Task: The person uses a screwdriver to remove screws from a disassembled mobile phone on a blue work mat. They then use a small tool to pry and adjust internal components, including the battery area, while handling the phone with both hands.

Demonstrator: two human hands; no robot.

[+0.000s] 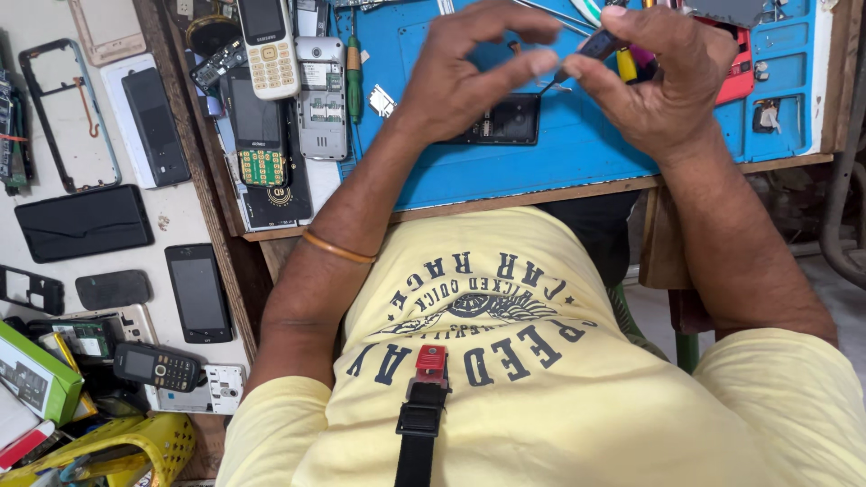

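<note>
Head view: a small dark part [598,43] is pinched between thumb and forefinger of the right hand [663,81], above the blue mat [577,149] on the worktop [541,194]. The left hand [460,77] is curled beside it, fingertips near the part, grasping nothing visible. A dark phone body [505,120] lies opened below; reassembly appears unfinished.

Green and white cardboard box [34,372], rectangular, lay at lower left edge. Dark blank screens: white keypad phone [268,41] at top; black touchscreen phone [198,292] on the pale surface, left; small black keypad phone [156,365] beside the box; black tablet-like panel [84,222] above them, all unlit.
</note>
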